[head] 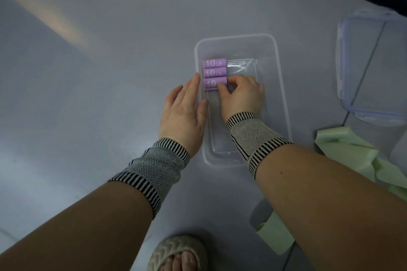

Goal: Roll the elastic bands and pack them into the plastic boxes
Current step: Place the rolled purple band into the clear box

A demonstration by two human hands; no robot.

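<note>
A clear plastic box (pixel 279 86) lies open on the grey floor. Three rolled purple bands marked "10 LB" lie side by side at its far left corner: the far roll (pixel 214 63), the middle roll (pixel 214 72) and the near roll (pixel 211 83). My right hand (pixel 241 94) is inside the box, and its curled fingers pinch the right end of the near roll. My left hand (pixel 185 112) rests against the outside of the box's left wall with straight fingers, its thumb over the rim.
A clear lid with blue clips (pixel 372 66) lies on the floor at the right. Loose pale green bands (pixel 352 152) sprawl at the right, and another green band (pixel 277 235) lies lower down. A sandalled foot (pixel 178 253) is at the bottom edge.
</note>
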